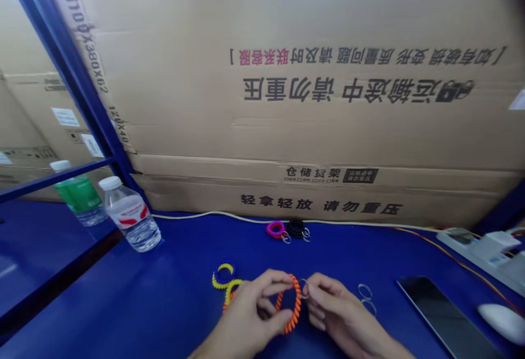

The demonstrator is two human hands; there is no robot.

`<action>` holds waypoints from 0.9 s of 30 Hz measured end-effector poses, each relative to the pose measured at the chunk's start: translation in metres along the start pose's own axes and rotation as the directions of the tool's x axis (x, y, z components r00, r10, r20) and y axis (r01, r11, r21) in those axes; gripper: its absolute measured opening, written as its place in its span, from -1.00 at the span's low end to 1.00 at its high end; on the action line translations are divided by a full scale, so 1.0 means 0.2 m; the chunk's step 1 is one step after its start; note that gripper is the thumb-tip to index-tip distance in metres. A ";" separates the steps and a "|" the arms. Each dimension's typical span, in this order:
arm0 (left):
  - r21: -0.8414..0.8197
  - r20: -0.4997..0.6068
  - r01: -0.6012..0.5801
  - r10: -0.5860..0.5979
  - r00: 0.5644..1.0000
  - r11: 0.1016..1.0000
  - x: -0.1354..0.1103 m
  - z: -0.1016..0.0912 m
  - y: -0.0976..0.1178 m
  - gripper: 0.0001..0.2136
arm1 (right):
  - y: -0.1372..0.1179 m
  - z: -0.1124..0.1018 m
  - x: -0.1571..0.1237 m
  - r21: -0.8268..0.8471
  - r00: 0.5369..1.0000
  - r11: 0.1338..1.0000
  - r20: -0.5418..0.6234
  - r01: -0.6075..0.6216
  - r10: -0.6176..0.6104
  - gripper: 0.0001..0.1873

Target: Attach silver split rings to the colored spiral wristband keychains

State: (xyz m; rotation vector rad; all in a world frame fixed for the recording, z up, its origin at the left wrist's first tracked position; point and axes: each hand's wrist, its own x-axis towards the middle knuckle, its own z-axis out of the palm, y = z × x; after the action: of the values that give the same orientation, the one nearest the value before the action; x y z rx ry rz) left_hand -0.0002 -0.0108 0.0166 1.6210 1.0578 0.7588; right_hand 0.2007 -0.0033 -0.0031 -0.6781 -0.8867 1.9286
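l hand [250, 312], lower middle of frame, has the orange coil [297, 310] gripped btwn thumb below & fingertips above, loop stood up on edge. r hand [340, 310], just right of it, pinches a thin metal ring [304, 280] btwn thumb & index finger, right at the coil's outer edge; can't tell if ring & coil touch or are linked, too small/blurred.

to do this well, imo: l grip firm enough that the coil doesn't roll, but w/o squashing the loop. ring best pinched at its far rim, so the side facing the coil is free & visible. both hands low over the blue table [176, 293], b/c a slipped ring then drops only a short way. a thumbnail prob helps more than force on wire this thin; forcing it could bend the ring or snag the coil. r fingertips shouldn't cover the contact spot.

nearby: 2 loose rings [366, 299] lie right of r hand, w/ the phone [447, 315] further right. yellow coil [216, 281] & blue coil [233, 272] sit together left of l hand, more coils partly hidden behind it. pink-purple coil [269, 232] & black coil [296, 234], each w/ a metal ring beside it, lie centre frame near the cardboard box [262, 140].
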 end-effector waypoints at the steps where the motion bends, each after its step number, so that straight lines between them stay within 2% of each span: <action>1: -0.052 0.011 0.030 -0.030 0.999 0.998 0.00 0.00 0.01 -0.62 | 0.00 0.01 0.00 0.010 1.000 1.000 -0.011 0.025 -0.025 -0.82; 3: -0.125 0.035 0.066 -0.062 0.997 0.990 0.01 -0.01 0.02 -0.62 | 0.00 0.01 0.00 0.030 0.999 0.998 -0.017 0.052 -0.052 -0.81; 6: -0.112 0.043 0.030 -0.025 0.999 0.993 0.00 -0.01 0.04 -0.62 | 0.00 0.02 0.00 0.038 0.999 0.999 -0.020 0.028 -0.027 -0.81; 9: 0.015 0.036 -0.075 0.074 0.997 0.997 -0.01 -0.02 0.06 -0.59 | -0.02 0.00 0.01 -0.023 0.998 1.000 -0.057 0.002 -0.003 -0.77; 13: 0.250 0.037 -0.231 0.229 0.973 0.940 0.03 -0.07 0.07 -0.76 | -0.04 -0.02 0.01 -0.249 0.994 0.968 -0.111 -0.018 -0.010 -0.68; 16: 0.407 0.021 -0.317 0.338 0.941 0.857 0.13 -0.14 0.08 -0.82 | -0.05 -0.02 0.01 -0.363 0.992 0.931 -0.127 -0.038 -0.009 -0.66; 19: 0.549 0.023 -0.371 0.430 0.903 0.749 0.29 -0.22 0.09 -0.83 | -0.05 -0.01 0.00 -0.412 0.994 0.910 -0.106 -0.051 0.007 -0.64; 23: 0.613 0.021 -0.360 0.441 0.897 0.703 0.50 -0.27 0.06 -0.83 | -0.05 -0.01 0.00 -0.473 0.996 0.879 -0.085 -0.061 0.023 -0.60; 27: 0.672 0.047 -0.331 0.408 0.912 0.663 0.57 -0.26 0.02 -0.86 | -0.04 -0.01 0.00 -0.511 0.997 0.858 -0.070 -0.059 0.027 -0.56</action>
State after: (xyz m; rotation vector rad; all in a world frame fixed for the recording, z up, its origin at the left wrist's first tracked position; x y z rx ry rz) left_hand 0.0024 0.1136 0.0328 2.5076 1.1668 0.7792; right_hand 0.2059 0.0000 0.0028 -1.0687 -1.3789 1.7000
